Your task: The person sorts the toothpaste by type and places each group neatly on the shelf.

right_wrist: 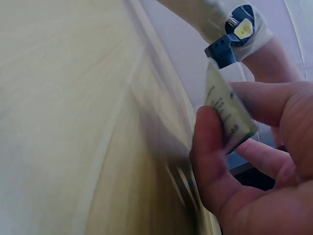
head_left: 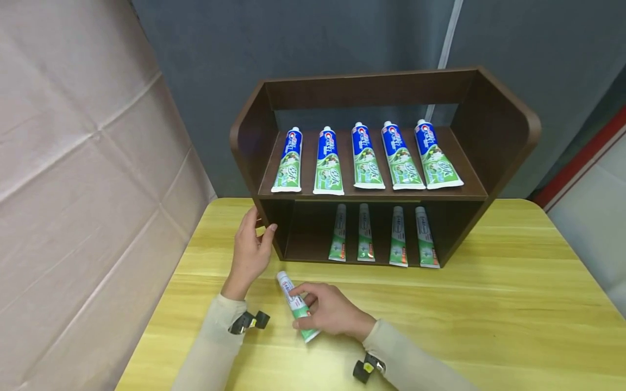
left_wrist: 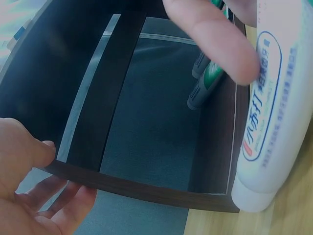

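My right hand (head_left: 330, 310) pinches a white and green toothpaste tube (head_left: 296, 301) between thumb and fingers, in front of the shelf's lower left corner. Its cap points away from me, towards the shelf. In the right wrist view the flat crimped end of the tube (right_wrist: 227, 105) shows between the fingers. My left hand (head_left: 250, 252) grips the front edge of the left side panel of a dark brown two-tier shelf (head_left: 367, 198), thumb on the inside and fingers outside. The left wrist view shows that grip on the panel edge (left_wrist: 146, 190) up close.
Several blue and green toothpaste tubes (head_left: 329, 163) lie in a row on the upper tier. Several white and green tubes (head_left: 398, 236) lie on the lower tier, towards its middle and right. The shelf stands on a wooden table (head_left: 513, 304) against a dark grey partition (head_left: 293, 38).
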Motion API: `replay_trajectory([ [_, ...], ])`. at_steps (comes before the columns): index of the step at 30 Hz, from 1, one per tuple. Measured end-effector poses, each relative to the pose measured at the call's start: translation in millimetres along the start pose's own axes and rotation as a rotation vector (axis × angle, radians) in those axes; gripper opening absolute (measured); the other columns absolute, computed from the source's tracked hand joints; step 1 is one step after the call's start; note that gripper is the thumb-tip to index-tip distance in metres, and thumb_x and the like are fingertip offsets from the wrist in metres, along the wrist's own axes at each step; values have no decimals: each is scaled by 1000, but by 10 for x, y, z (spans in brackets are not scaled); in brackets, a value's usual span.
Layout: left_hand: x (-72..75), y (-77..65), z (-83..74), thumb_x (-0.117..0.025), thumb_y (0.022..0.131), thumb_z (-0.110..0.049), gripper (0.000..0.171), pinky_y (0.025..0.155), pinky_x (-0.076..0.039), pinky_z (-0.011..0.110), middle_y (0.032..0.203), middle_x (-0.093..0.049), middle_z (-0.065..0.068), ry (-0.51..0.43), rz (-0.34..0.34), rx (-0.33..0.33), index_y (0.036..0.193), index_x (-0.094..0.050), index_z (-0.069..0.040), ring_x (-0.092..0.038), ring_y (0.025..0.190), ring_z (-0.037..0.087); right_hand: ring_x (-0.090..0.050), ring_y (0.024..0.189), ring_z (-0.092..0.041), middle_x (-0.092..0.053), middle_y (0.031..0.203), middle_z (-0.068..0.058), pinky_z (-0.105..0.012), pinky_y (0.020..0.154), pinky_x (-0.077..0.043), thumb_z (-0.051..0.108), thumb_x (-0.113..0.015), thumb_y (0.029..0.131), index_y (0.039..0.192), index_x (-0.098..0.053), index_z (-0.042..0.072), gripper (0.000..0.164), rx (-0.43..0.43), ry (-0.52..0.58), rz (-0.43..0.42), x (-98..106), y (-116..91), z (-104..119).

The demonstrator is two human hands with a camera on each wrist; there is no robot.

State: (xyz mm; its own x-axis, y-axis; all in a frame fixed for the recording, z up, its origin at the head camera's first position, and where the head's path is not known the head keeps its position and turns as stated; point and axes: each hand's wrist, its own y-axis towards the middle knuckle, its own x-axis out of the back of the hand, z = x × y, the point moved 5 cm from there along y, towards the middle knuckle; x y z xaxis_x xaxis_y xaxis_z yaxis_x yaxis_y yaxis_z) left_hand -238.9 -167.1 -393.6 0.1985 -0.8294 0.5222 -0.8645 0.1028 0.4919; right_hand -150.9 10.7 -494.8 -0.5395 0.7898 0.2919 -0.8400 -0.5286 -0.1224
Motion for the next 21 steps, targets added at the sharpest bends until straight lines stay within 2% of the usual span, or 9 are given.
replay_trajectory([
  [7, 2, -4, 19, -64, 105, -9, 50, 84, -66, 58, 136, -60, 17, -5, -7, -8, 152, -49, -11, -63, 123, 41, -69, 77, -18, -66, 112, -9, -28, 67, -63, 1, -81, 84, 141, -66, 17, 61, -43, 169, 87, 24, -44, -50],
  [12, -5, -3, 28, -64, 105, -8, 48, 84, -66, 58, 135, -60, 17, -7, -9, -21, 150, -50, -10, -64, 123, 41, -69, 83, -18, -69, 99, -8, -25, 69, -60, 4, -83, 86, 129, -74, 17, 46, -64, 206, 95, 77, -71, -71],
  [16, -7, -7, 35, -64, 105, -8, 49, 84, -66, 57, 137, -60, 19, -2, -10, -18, 151, -49, -10, -64, 123, 40, -70, 78, -17, -72, 89, -7, -24, 67, -60, 5, -86, 85, 119, -78, 15, 36, -64, 238, 96, 94, -98, -83],
  [21, -7, -3, 19, -64, 105, -9, 51, 84, -66, 58, 139, -59, 21, 7, -2, -5, 153, -48, -9, -63, 124, 38, -70, 72, -15, -77, 84, -8, -25, 62, -58, 9, -87, 85, 113, -80, 12, 29, -72, 297, 97, 127, -122, -99],
])
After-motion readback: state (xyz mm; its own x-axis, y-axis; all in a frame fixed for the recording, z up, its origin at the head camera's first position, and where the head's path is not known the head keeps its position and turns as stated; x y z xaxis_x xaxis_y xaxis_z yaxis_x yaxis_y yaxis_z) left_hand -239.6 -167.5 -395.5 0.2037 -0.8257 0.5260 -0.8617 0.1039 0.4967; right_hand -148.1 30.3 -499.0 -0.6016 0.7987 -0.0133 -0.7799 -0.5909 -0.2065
